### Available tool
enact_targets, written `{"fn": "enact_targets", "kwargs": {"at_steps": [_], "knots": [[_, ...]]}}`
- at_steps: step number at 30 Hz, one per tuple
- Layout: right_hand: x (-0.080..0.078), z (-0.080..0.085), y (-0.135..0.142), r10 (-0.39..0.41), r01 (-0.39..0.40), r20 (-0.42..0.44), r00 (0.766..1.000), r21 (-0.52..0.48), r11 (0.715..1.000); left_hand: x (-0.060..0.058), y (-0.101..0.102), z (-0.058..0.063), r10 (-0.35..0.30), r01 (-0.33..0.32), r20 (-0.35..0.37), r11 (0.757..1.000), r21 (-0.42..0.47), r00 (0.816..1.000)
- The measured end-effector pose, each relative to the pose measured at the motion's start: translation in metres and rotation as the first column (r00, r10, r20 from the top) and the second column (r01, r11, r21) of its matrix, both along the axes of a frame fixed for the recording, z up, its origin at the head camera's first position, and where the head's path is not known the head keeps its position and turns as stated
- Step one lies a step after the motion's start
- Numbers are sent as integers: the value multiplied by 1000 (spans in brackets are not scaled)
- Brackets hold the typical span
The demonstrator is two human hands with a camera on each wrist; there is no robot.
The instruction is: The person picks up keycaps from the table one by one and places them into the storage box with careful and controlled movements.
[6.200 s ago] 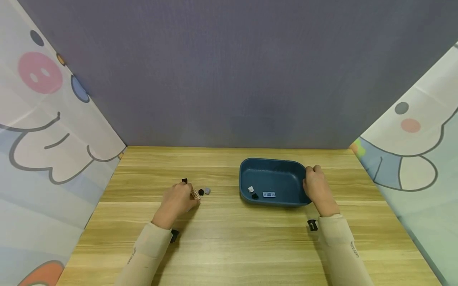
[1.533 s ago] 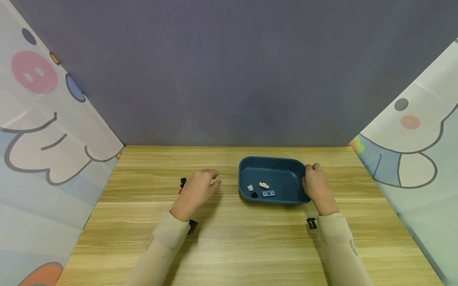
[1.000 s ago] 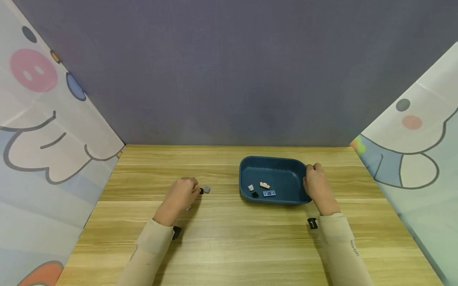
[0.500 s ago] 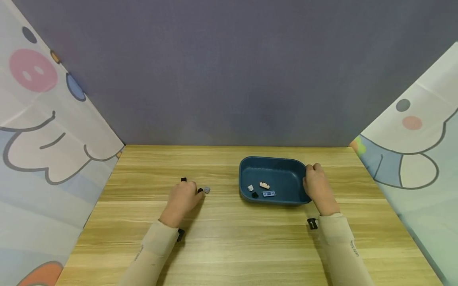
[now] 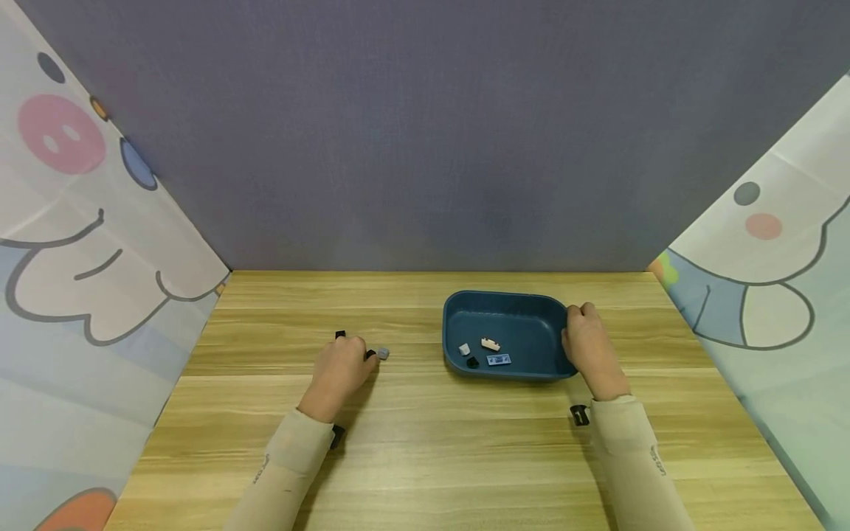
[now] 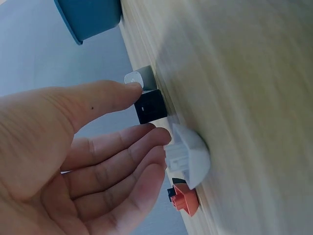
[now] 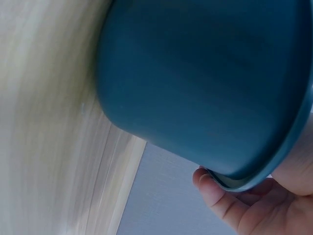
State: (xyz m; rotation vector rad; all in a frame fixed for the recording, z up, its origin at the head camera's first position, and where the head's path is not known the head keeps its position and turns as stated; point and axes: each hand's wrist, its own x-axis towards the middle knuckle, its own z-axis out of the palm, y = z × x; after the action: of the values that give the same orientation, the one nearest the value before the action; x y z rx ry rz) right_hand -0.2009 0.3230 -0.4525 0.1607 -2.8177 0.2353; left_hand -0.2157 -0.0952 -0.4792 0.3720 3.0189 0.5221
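Note:
My left hand (image 5: 339, 369) is low over the left side of the table, thumb and fingers at opposite sides of a black keycap (image 6: 151, 106) and pinching it. Right beside it stands a grey keycap (image 6: 147, 77). Just under the fingertips, a white keycap (image 6: 196, 159) lies with its stem showing, and a red keycap (image 6: 186, 199) lies further along; the hand hides both in the head view. My right hand (image 5: 589, 346) grips the right rim of a blue plastic tray (image 5: 531, 332), fingers curled over the edge.
In the tray lie a small white keycap (image 5: 464, 349), a black keycap (image 5: 472, 363), a long cream keycap (image 5: 491, 344) and a blue patterned keycap (image 5: 499, 360). Another black piece (image 5: 340, 335) lies beyond my left hand. A grey panel (image 5: 425, 147) stands behind the wooden table (image 5: 438, 457).
The cream keycap, earlier in my left hand, now lies in the tray. My left hand has come back left from near the tray to the black keycap. The right hand stays on the rim.

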Motion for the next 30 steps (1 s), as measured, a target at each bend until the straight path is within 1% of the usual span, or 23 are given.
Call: {"fn": "enact_targets", "kwargs": {"at_steps": [4,8,12,15,22,26,30], "knots": [[0,0,0,1,-1,-3,1000,-4,1000,0,0,0,-4,4,-18,1000,8,1000],[-1,-1,0,3,-3,-3,1000,-6,1000,0,0,1,-6,6,-20,999,32,1000],[-1,-1,0,0,0,-1,1000,-5,1000,-3,0,6,-17,19,-37,997,71,999],[-1,0,0,-2,2,-1,1000,-4,1000,-4,3,12,-24,29,-50,995,94,998],[-1,0,0,2,-2,-11,1000,5,1000,-10,21,25,-58,67,-88,992,103,994],[-2,0,0,0,0,-21,1000,8,1000,-14,36,32,-95,109,-126,988,107,987],[-2,0,-1,0,0,-33,999,3,1000,-19,52,34,-133,152,-165,983,105,977]]}}
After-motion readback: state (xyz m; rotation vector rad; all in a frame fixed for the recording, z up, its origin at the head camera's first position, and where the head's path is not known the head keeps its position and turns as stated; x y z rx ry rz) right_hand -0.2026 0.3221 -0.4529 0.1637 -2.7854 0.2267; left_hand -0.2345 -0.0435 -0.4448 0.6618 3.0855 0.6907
